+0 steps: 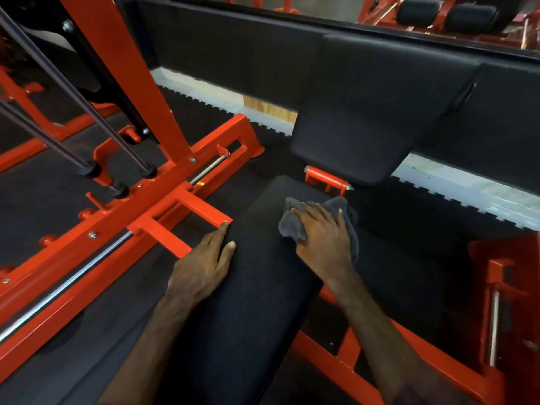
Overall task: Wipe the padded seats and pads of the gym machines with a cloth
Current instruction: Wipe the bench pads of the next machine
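Head view: your right hand presses the grey cloth flat on the seat pad, mid-wipe; left hand rests spread at its edge. Next, likely sweep toward the back pad.

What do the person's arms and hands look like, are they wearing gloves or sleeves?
No gloves. The left hand and right hand are bare, and both forearms are bare as far as the picture shows. No watch, rings or bracelets show. Fingernails are short.
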